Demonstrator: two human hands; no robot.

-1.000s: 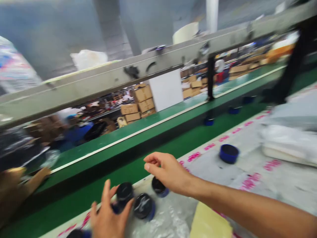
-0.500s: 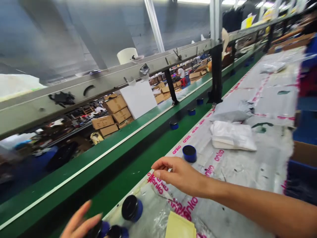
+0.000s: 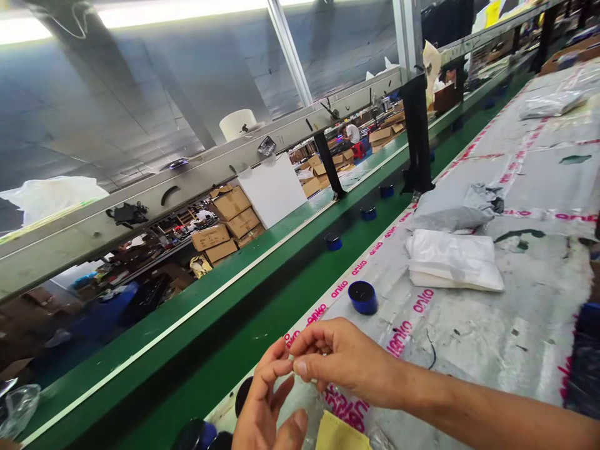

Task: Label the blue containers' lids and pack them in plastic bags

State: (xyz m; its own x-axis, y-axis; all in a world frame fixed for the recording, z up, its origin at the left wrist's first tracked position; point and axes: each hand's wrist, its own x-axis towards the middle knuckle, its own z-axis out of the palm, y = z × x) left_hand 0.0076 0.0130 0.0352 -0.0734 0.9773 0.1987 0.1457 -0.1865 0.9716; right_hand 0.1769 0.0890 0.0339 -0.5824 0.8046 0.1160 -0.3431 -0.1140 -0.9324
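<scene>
My right hand [image 3: 349, 362] is closed in a pinch over the near edge of the plastic-covered table; whatever its fingertips may hold is too small to make out. Against those fingertips come the fingers of my left hand [image 3: 267, 403], which is open with the thumb held apart. Just beyond my right hand, a round blue-and-black piece [image 3: 362, 297] stands on the table. More such pieces [image 3: 194, 434] sit at the bottom edge, partly hidden behind my left hand. A yellow cloth or pad [image 3: 341, 432] lies below my right hand.
A green conveyor belt [image 3: 262, 294] runs alongside, carrying several blue-and-black pieces [image 3: 334, 242]. White folded bags [image 3: 454, 259] and a grey plastic bag [image 3: 452, 209] lie on the table [image 3: 529, 300]. A metal rail [image 3: 187, 181] with a dark post [image 3: 416, 134] spans above the belt.
My left hand has risen to the right from the lower left and now meets my right hand's fingertips. My right hand has lowered slightly in view. The camera view has shifted.
</scene>
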